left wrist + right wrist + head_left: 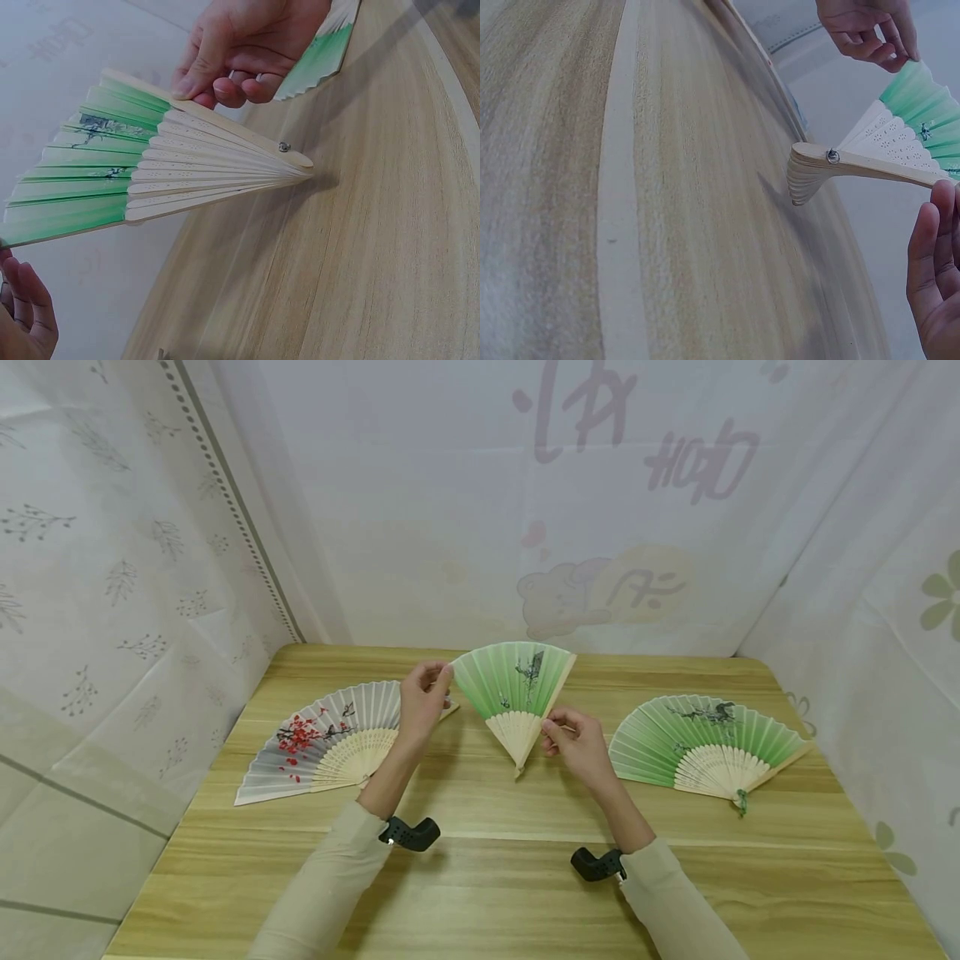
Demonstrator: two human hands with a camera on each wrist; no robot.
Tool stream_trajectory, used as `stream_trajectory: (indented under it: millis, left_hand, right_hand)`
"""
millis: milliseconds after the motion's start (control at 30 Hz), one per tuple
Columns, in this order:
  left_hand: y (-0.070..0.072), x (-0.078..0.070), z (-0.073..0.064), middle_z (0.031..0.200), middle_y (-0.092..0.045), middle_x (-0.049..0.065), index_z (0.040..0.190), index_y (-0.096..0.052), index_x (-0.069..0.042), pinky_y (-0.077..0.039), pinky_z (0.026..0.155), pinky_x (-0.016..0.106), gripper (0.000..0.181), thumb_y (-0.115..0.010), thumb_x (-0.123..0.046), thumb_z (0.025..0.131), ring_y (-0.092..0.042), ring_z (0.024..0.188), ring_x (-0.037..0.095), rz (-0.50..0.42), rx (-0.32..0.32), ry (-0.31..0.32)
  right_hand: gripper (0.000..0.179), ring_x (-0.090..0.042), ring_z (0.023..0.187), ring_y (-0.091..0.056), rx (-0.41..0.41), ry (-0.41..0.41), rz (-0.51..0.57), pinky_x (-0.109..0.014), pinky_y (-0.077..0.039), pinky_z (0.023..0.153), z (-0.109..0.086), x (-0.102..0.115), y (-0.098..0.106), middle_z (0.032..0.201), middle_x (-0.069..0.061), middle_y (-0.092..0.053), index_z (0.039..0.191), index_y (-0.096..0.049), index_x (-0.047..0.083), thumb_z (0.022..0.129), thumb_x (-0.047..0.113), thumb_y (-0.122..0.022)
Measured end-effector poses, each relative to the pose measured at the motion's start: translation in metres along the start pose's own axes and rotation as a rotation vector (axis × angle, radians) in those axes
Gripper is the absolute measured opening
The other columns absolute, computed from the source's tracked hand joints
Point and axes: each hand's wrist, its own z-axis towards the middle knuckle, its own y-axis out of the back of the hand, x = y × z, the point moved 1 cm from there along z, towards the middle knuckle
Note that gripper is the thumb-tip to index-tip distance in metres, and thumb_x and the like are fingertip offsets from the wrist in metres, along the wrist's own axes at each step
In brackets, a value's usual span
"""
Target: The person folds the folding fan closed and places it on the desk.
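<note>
A partly spread green folding fan [514, 685] with a dark bird-and-branch print is held up between both hands, its pivot end pointing down. My left hand [424, 693] pinches its left outer edge near the top corner. On the other side, my right hand [579, 745] pinches the wooden guard stick, just below the green cloth. In the left wrist view the pale ribs [202, 161] fan out from a metal rivet [284, 147]. The right wrist view shows the stacked rib ends [802, 176] over the tabletop, with a shadow beside them.
A grey-white fan [300, 752] with red blossoms lies open at the left, partly behind the left forearm. Another green fan [697, 739] with a green cord lies open at the right. The wooden table [487, 893] meets printed white curtains [412, 527].
</note>
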Motion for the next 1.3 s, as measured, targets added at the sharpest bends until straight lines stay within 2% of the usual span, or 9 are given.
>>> stream_trajectory:
  millis: [233, 500, 700, 767, 900, 933, 1000, 1133, 1300]
  left_hand:
    - [-0.003, 0.001, -0.001, 0.103, -0.066, 0.017, 0.115, -0.065, 0.004, -0.054, 0.063, 0.025, 0.023, -0.062, -0.016, 0.104, -0.056, 0.072, 0.010, 0.012, 0.013, -0.004]
    - [-0.006, 0.001, 0.000, 0.102, -0.066, 0.016, 0.114, -0.065, 0.003, -0.054, 0.063, 0.027, 0.021, -0.062, -0.015, 0.104, -0.055, 0.071, 0.011, 0.011, 0.008, -0.009]
    - [-0.007, 0.003, 0.001, 0.106, -0.066, 0.021, 0.117, -0.063, 0.007, -0.053, 0.059, 0.023, 0.023, -0.061, -0.013, 0.104, -0.054, 0.071, 0.010, -0.009, 0.030, 0.007]
    - [-0.008, 0.000, 0.001, 0.107, -0.065, 0.023, 0.117, -0.063, 0.009, -0.051, 0.058, 0.021, 0.023, -0.060, -0.011, 0.104, -0.054, 0.071, 0.010, -0.005, 0.040, 0.013]
    - [-0.010, -0.021, -0.010, 0.106, -0.064, 0.025, 0.116, -0.061, 0.011, -0.050, 0.058, 0.020, 0.022, -0.058, -0.007, 0.105, -0.053, 0.071, 0.009, 0.015, 0.050, 0.018]
    - [-0.011, -0.022, -0.010, 0.106, -0.064, 0.024, 0.115, -0.062, 0.011, -0.050, 0.058, 0.019, 0.022, -0.059, -0.008, 0.104, -0.054, 0.071, 0.009, 0.019, 0.045, 0.016]
    - [-0.011, -0.020, -0.011, 0.104, -0.065, 0.021, 0.114, -0.063, 0.009, -0.050, 0.058, 0.019, 0.022, -0.060, -0.010, 0.104, -0.054, 0.071, 0.009, 0.019, 0.034, 0.006]
    - [-0.012, 0.001, -0.002, 0.101, -0.066, 0.013, 0.113, -0.066, 0.002, -0.050, 0.058, 0.020, 0.020, -0.062, -0.016, 0.104, -0.054, 0.072, 0.011, 0.005, 0.020, -0.007]
    - [-0.012, 0.000, -0.003, 0.101, -0.065, 0.012, 0.113, -0.065, 0.001, -0.050, 0.058, 0.021, 0.020, -0.062, -0.016, 0.104, -0.054, 0.073, 0.013, -0.013, 0.029, -0.004]
  right_hand:
    - [0.014, -0.027, 0.070, -0.065, 0.003, -0.006, 0.000, -0.039, -0.059, 0.064, 0.001, -0.002, 0.000, 0.084, -0.025, -0.064, 0.103, -0.065, -0.013, 0.101, 0.001, -0.062]
    - [0.014, -0.035, 0.072, -0.065, 0.017, -0.004, 0.007, -0.042, -0.059, 0.064, -0.001, 0.000, 0.000, 0.086, -0.031, -0.063, 0.103, -0.064, -0.013, 0.101, 0.001, -0.062]
    - [0.013, -0.040, 0.072, -0.064, 0.017, 0.014, 0.002, -0.042, -0.059, 0.064, 0.000, -0.001, 0.000, 0.087, -0.033, -0.062, 0.102, -0.065, -0.012, 0.101, 0.001, -0.062]
    - [0.013, -0.040, 0.071, -0.064, 0.019, 0.018, 0.004, -0.042, -0.059, 0.063, 0.000, -0.001, 0.000, 0.086, -0.033, -0.062, 0.101, -0.065, -0.012, 0.101, 0.001, -0.062]
    - [0.012, -0.038, 0.070, -0.064, 0.017, 0.025, 0.009, -0.041, -0.059, 0.063, -0.001, 0.000, -0.001, 0.083, -0.028, -0.062, 0.099, -0.065, -0.012, 0.101, -0.001, -0.062]
    - [0.012, -0.037, 0.070, -0.064, 0.017, 0.028, 0.010, -0.042, -0.059, 0.062, -0.001, 0.000, -0.002, 0.083, -0.026, -0.062, 0.099, -0.065, -0.012, 0.101, -0.001, -0.062]
    - [0.011, -0.036, 0.069, -0.064, 0.016, 0.030, 0.012, -0.042, -0.059, 0.062, -0.001, 0.000, -0.002, 0.083, -0.024, -0.063, 0.099, -0.065, -0.012, 0.100, -0.002, -0.062]
    - [0.012, -0.032, 0.069, -0.065, 0.015, 0.029, 0.012, -0.037, -0.059, 0.062, 0.000, -0.001, -0.002, 0.083, -0.024, -0.063, 0.100, -0.065, -0.012, 0.100, -0.001, -0.062]
    - [0.013, -0.028, 0.068, -0.064, 0.014, 0.024, 0.011, -0.037, -0.058, 0.062, 0.000, -0.001, -0.003, 0.083, -0.023, -0.063, 0.100, -0.065, -0.012, 0.100, 0.000, -0.063]
